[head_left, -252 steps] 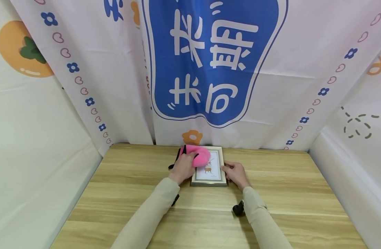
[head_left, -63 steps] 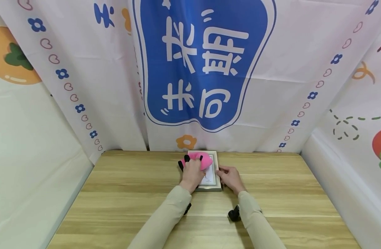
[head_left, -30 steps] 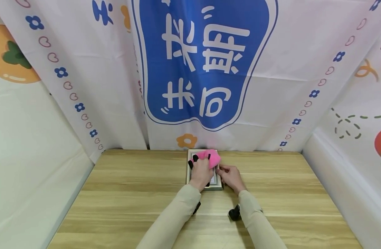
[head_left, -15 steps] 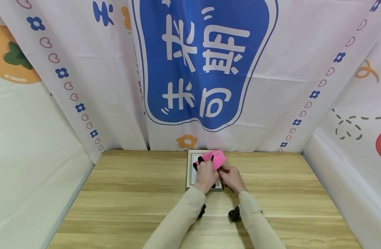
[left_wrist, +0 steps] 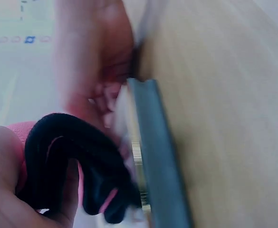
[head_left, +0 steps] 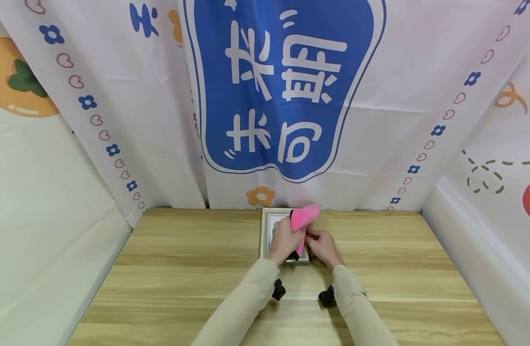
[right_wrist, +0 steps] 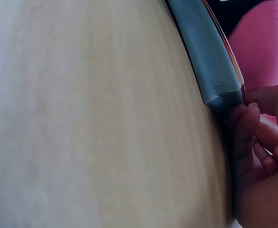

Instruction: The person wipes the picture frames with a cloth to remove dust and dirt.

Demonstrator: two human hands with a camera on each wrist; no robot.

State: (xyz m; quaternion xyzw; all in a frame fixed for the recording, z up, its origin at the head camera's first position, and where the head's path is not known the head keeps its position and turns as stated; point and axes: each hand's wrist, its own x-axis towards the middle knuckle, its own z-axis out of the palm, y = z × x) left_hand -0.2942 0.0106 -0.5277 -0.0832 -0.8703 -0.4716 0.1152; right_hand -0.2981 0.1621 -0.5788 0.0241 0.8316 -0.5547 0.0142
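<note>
A picture frame (head_left: 264, 236) with a pale border lies flat near the back edge of the table. My left hand (head_left: 284, 240) grips a soft pink cloth with black edging (head_left: 305, 217) over the frame's right part, covering much of the picture. In the left wrist view the cloth's black edging (left_wrist: 58, 130) hangs in a loop beside the frame's grey side (left_wrist: 160, 161). My right hand (head_left: 325, 249) pinches the frame's right edge; in the right wrist view its fingertips (right_wrist: 247, 118) are at the end of the grey side.
The wood-grain table (head_left: 182, 278) extends to both sides and in front. A white printed curtain (head_left: 169, 158) hangs right behind it, with pale walls left and right. Black wrist cameras (head_left: 326, 296) sit under both forearms.
The left hand has wiped the pink cloth from the frame's left part across to its right edge, and the cloth has now folded upward. The right hand keeps its hold at the right edge.
</note>
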